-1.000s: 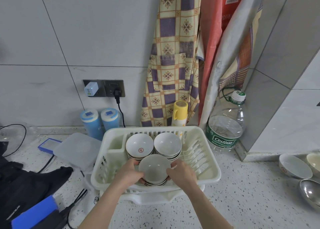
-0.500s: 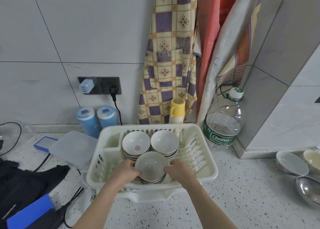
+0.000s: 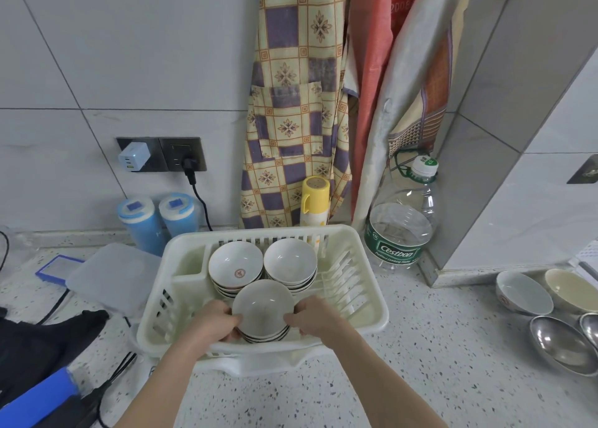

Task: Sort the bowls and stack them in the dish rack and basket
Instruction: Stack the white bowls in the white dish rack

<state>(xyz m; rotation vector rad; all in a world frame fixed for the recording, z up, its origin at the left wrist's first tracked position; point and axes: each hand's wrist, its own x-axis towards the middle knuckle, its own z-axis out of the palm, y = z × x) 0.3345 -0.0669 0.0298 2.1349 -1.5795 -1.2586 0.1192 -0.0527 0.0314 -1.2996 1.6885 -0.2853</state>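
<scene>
A cream plastic dish rack (image 3: 369, 285) stands on the speckled counter. Inside it are three stacks of white bowls: a back-left stack (image 3: 235, 266) with a red mark in the top bowl, a back-right stack (image 3: 290, 262), and a front stack (image 3: 262, 309). My left hand (image 3: 213, 321) grips the front stack's left side and my right hand (image 3: 315, 317) grips its right side. The stack sits low in the rack's front part. More bowls lie at the far right: a white one (image 3: 522, 293), a cream one (image 3: 571, 290) and a steel one (image 3: 561, 343).
A large water bottle (image 3: 401, 230) and a yellow flask (image 3: 315, 198) stand behind the rack. Two blue canisters (image 3: 142, 224), a clear lid (image 3: 106, 272) and black gear with cables (image 3: 42, 346) lie to the left. Aprons hang on the wall.
Both hands stay on the front stack, which sits slightly lower in the rack. The view has shifted a little downward and right.
</scene>
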